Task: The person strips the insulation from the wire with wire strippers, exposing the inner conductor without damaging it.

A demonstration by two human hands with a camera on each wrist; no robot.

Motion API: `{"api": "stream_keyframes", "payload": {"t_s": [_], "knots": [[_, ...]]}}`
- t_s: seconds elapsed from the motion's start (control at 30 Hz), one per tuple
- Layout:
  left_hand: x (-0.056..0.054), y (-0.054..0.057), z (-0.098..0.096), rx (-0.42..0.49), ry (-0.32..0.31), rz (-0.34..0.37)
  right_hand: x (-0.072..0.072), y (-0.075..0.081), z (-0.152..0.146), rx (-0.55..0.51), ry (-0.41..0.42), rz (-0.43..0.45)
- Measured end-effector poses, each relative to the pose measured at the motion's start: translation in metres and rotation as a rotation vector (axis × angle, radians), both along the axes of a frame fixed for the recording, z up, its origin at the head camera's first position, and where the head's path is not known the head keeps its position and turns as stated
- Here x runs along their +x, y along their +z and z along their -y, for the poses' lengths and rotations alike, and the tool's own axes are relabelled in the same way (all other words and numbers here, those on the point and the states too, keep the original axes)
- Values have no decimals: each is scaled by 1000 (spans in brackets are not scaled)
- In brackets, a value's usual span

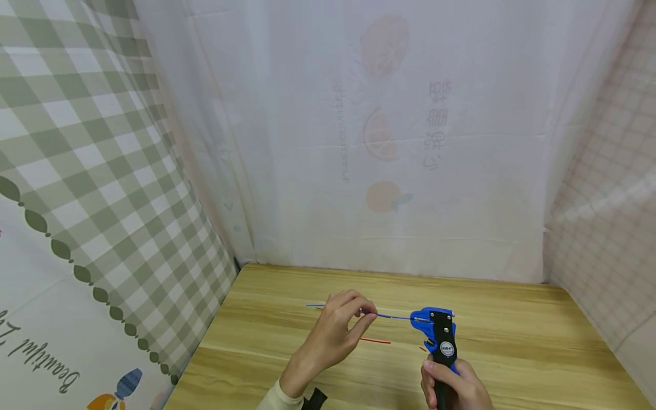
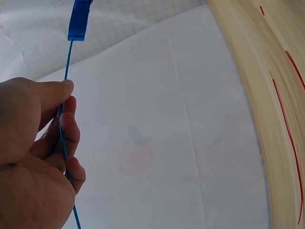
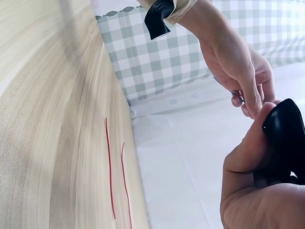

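My left hand (image 1: 340, 324) pinches a blue wire (image 2: 69, 59) between thumb and fingers, and the wire runs on past the palm. One end of the wire meets the blue nose of a blue and black wire stripper (image 1: 435, 330); whether it sits inside the jaws is too small to tell. My right hand (image 1: 458, 384) grips the stripper's black handle, seen close up in the right wrist view (image 3: 286, 138). Under the hands, red wires (image 3: 110, 171) lie on the wooden table, partly hidden by the left hand in the head view.
A short red piece (image 2: 262, 10) lies on the table (image 1: 512, 341) apart from the longer red wires. A pale curtain (image 1: 307, 171) hangs behind the table's back edge. A green checked cloth (image 1: 102, 142) hangs at the left, and a pale gridded cloth (image 1: 605, 228) at the right.
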State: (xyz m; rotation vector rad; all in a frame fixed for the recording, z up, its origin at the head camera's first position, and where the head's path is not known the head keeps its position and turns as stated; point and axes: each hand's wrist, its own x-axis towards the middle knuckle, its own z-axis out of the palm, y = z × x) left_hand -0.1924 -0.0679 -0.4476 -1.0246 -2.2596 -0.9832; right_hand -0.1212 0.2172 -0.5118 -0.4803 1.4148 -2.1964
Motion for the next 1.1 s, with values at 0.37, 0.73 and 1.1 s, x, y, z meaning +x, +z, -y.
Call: {"api": "stream_keyframes", "payload": {"t_s": [0.37, 0.73, 1.1], "knots": [[0, -2, 0, 0, 16, -3, 1, -2, 3, 3, -26, 12], [-1, -4, 0, -2, 20, -30, 0, 2, 6, -67, -19, 56], [-2, -6, 0, 4, 12, 5, 0, 2, 8, -42, -56, -6]]}}
